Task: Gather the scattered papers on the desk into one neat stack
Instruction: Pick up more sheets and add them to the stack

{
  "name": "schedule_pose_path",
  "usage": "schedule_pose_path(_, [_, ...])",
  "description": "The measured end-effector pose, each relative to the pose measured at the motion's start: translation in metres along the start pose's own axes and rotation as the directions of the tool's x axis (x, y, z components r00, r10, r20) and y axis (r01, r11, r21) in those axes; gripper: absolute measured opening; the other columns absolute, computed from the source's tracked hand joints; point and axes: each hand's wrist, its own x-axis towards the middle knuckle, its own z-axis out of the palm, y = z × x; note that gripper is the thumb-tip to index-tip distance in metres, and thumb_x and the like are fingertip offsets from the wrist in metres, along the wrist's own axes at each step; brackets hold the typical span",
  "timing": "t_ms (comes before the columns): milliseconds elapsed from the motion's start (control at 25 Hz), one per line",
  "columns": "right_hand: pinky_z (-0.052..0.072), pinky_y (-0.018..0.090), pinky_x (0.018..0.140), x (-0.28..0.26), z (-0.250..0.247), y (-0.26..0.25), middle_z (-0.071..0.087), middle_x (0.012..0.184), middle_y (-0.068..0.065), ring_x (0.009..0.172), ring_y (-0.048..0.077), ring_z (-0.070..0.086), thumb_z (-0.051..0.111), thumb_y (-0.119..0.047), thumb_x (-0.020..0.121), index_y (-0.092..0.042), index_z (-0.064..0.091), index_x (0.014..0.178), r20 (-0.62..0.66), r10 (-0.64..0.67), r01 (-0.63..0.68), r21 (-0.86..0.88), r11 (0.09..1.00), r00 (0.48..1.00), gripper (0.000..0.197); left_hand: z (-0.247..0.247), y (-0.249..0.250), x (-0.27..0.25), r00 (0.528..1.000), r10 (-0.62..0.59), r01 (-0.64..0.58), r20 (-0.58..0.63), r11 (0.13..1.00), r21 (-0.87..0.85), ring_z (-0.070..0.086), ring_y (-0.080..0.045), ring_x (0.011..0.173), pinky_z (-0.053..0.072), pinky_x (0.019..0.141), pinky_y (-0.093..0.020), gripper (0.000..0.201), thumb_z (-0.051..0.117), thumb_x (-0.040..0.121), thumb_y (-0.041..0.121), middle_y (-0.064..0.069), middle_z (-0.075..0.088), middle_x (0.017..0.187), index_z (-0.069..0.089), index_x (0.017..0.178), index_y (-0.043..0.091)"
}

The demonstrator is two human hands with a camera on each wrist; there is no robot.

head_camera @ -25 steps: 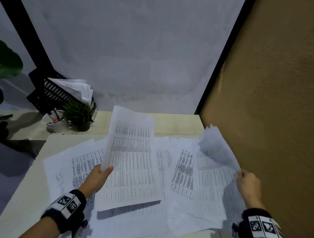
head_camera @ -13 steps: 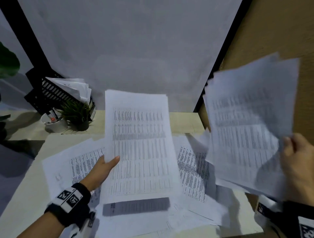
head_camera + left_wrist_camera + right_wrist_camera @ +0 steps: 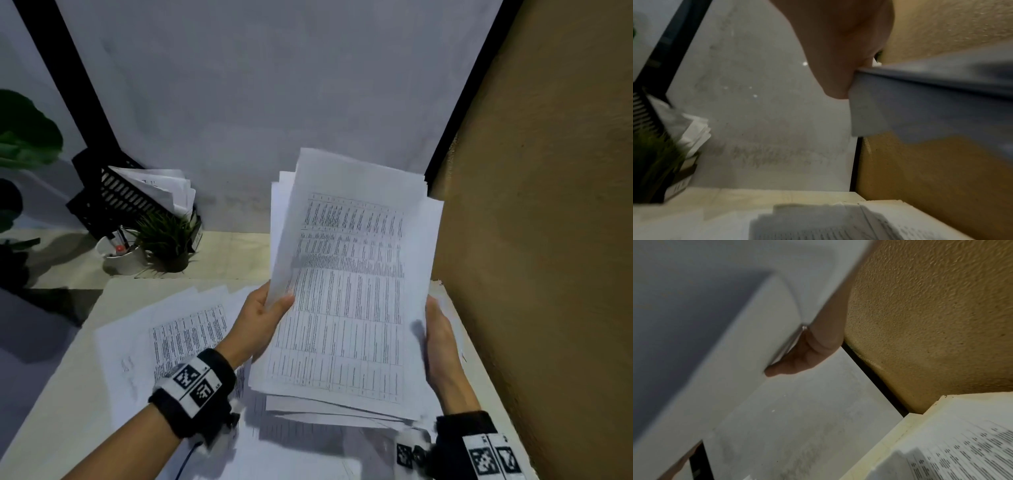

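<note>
A ragged bundle of papers (image 3: 349, 294) is gripped by left hand (image 3: 262, 317) and right hand (image 3: 440, 337); edges should be tapped square on the desk (image 3: 113, 301).

No legible text on papers (image 3: 346, 291).

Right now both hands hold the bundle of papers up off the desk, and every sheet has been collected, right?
Not every sheet. The head view shows both the left hand and right hand holding the bundle of papers, but loose sheets still lie on the desk.
</note>
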Motion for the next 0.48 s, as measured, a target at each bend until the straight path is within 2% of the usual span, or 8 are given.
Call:
schedule_pose_path(80, [0.055,0.018,0.076,0.002,0.01,-0.002,0.07,0.101,-0.002,0.096,0.008,0.068,0.058,-0.011,0.085,-0.011,0.061,0.108,-0.021,-0.064,0.064,-0.015,0.998,0.998,0.023,-0.003,0.003,-0.004,0.988,0.15,-0.143,-0.044,0.981,0.128,0.036,-0.005,0.13,0.03,0.11,-0.029,0.072,0.052,0.089,0.009,0.019,0.025,0.147,0.013,0.137,0.046])
schedule_pose_path(120, [0.053,0.012,0.069,0.004,0.015,-0.003,0.07,0.095,-0.007,0.088,0.001,0.069,0.056,0.001,0.085,-0.008,0.059,0.108,-0.036,-0.085,0.084,-0.039,0.996,0.996,0.025,-0.005,0.008,-0.006,0.978,0.201,-0.189,-0.064,0.971,0.148,0.028,0.001,0.133,0.026,0.109,-0.021,0.082,0.055,0.087,0.008,0.03,0.014,0.145,0.004,0.134,0.051])
schedule_pose_path(160, [0.052,0.009,0.065,0.006,0.018,0.0,0.071,0.087,-0.011,0.081,-0.004,0.068,0.055,0.007,0.084,-0.005,0.059,0.107,-0.028,-0.098,0.096,-0.07,0.993,0.995,0.026,-0.008,0.009,-0.007,0.969,0.231,-0.218,-0.087,0.967,0.133,0.03,0.009,0.131,0.027,0.107,-0.016,0.083,0.058,0.085,0.007,0.03,0.016,0.144,0.006,0.133,0.051])
schedule_pose_path(200, [0.051,0.008,0.064,0.006,0.022,0.002,0.074,0.077,-0.013,0.077,-0.005,0.068,0.058,0.007,0.082,-0.006,0.061,0.104,-0.014,-0.094,0.092,-0.096,0.991,0.996,0.025,-0.011,0.008,-0.008,0.966,0.238,-0.228,-0.1,0.968,0.103,0.041,0.013,0.122,0.033,0.107,-0.018,0.076,0.061,0.083,0.006,0.023,0.031,0.142,0.02,0.132,0.047])
schedule_pose_path(240, [0.051,0.008,0.063,0.006,0.026,0.005,0.074,0.074,-0.017,0.076,-0.005,0.068,0.061,0.006,0.08,-0.01,0.063,0.099,0.011,-0.084,0.084,-0.125,0.989,0.996,0.025,-0.013,0.007,-0.009,0.972,0.211,-0.206,-0.104,0.977,0.063,0.054,0.012,0.109,0.042,0.104,-0.026,0.06,0.063,0.081,0.007,0.014,0.05,0.13,0.037,0.123,0.041])
schedule_pose_path(320, [0.051,0.009,0.064,0.003,0.034,0.015,0.073,0.073,-0.023,0.075,-0.005,0.068,0.066,0.004,0.077,-0.022,0.062,0.093,0.042,-0.039,0.045,-0.158,0.986,0.998,0.03,-0.018,0.004,-0.014,0.988,0.124,-0.123,-0.09,0.992,0.01,0.066,0.001,0.092,0.052,0.093,-0.038,0.036,0.073,0.072,0.026,0.007,0.065,0.103,0.055,0.102,0.033])
schedule_pose_path(400, [0.055,0.02,0.072,0.0,0.041,0.025,0.075,0.077,-0.013,0.082,0.003,0.07,0.069,-0.002,0.077,-0.025,0.063,0.091,0.059,-0.008,0.019,-0.191,0.981,0.998,0.028,-0.02,-0.003,-0.018,0.995,0.067,-0.069,-0.074,0.997,-0.021,0.067,-0.008,0.09,0.057,0.081,-0.03,0.06,0.077,0.049,0.06,0.002,0.067,0.098,0.058,0.097,0.03])
schedule_pose_path(480, [0.057,0.03,0.078,-0.003,0.047,0.024,0.074,0.082,-0.007,0.087,0.012,0.07,0.069,-0.006,0.076,-0.025,0.065,0.088,0.066,-0.002,0.015,-0.187,0.982,0.998,0.023,-0.022,-0.003,-0.022,0.992,0.076,-0.082,-0.105,0.995,-0.053,0.067,-0.011,0.091,0.057,0.071,-0.022,0.074,0.072,0.038,0.073,0.003,0.068,0.094,0.058,0.096,0.03])
